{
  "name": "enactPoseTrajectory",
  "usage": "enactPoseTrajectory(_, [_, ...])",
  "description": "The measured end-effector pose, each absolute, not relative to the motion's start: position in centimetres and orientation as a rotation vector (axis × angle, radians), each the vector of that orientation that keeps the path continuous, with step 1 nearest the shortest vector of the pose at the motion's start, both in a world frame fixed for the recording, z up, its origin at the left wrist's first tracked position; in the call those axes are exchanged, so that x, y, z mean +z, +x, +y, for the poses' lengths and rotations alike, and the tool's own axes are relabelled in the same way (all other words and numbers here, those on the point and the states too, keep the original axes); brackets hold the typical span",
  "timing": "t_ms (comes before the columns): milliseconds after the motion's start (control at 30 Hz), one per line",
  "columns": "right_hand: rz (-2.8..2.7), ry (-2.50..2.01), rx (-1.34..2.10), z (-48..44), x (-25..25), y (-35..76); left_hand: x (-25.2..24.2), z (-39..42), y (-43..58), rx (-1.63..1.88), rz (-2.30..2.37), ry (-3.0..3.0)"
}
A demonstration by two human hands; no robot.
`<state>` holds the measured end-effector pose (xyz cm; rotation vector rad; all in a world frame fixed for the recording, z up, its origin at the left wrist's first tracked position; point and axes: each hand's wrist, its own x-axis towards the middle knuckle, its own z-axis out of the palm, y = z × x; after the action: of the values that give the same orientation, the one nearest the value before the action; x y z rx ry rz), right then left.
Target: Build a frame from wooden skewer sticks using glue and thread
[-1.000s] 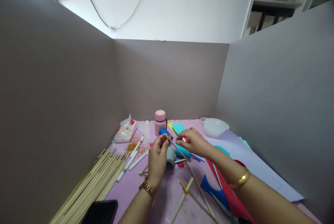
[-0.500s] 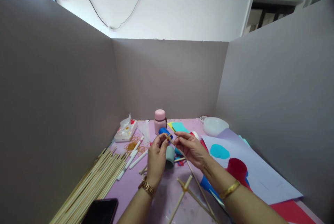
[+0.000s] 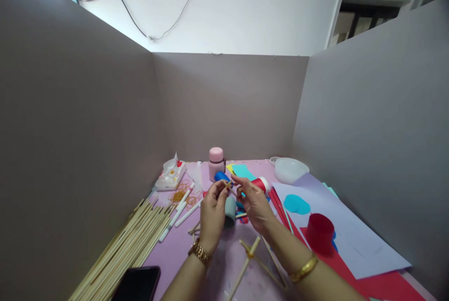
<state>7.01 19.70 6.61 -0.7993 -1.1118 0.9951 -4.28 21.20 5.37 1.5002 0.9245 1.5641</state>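
Observation:
My left hand [image 3: 213,212], with a watch on the wrist, pinches the crossed ends of thin wooden sticks [image 3: 228,184] above the middle of the table. Beside it on the right, my right hand [image 3: 254,202], with a gold bangle on the wrist, has bent fingers close to the same crossing; what its fingertips hold is too small to make out. Nearer to me, another stick joint [image 3: 250,254] is bound with a yellowish band. A grey-green cylinder [image 3: 229,212] lies just behind and below my hands.
Many wooden sticks [image 3: 122,249] and a phone [image 3: 137,283] lie at the left. Behind are rubber bands [image 3: 178,196], markers [image 3: 171,226], a tissue pack [image 3: 170,177] and a pink bottle [image 3: 216,163]. At the right are a red cylinder [image 3: 320,234], white sheet [image 3: 365,245] and bowl [image 3: 291,171].
My right forearm and hand have shifted left and turned, uncovering red strips and a red-and-white roll behind. My left hand keeps its pinch on the sticks. The view has moved slightly.

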Motion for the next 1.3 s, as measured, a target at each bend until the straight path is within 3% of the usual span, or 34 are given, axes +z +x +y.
enactPoseTrajectory(200, [-1.184,-0.967,0.853,20.3,5.9,6.9,5.5,21.2,-4.3,1.553,0.922,1.524])
enactPoseTrajectory(767, [-2.163,-1.405,0.094,21.3,13.7,6.4,5.8,21.0,-4.6,1.579,1.054,1.573])
enactPoseTrajectory(1300, [-2.323,-1.492,-0.021,21.5,13.8,6.6,5.7,21.0,-4.8,1.578,1.016,1.569])
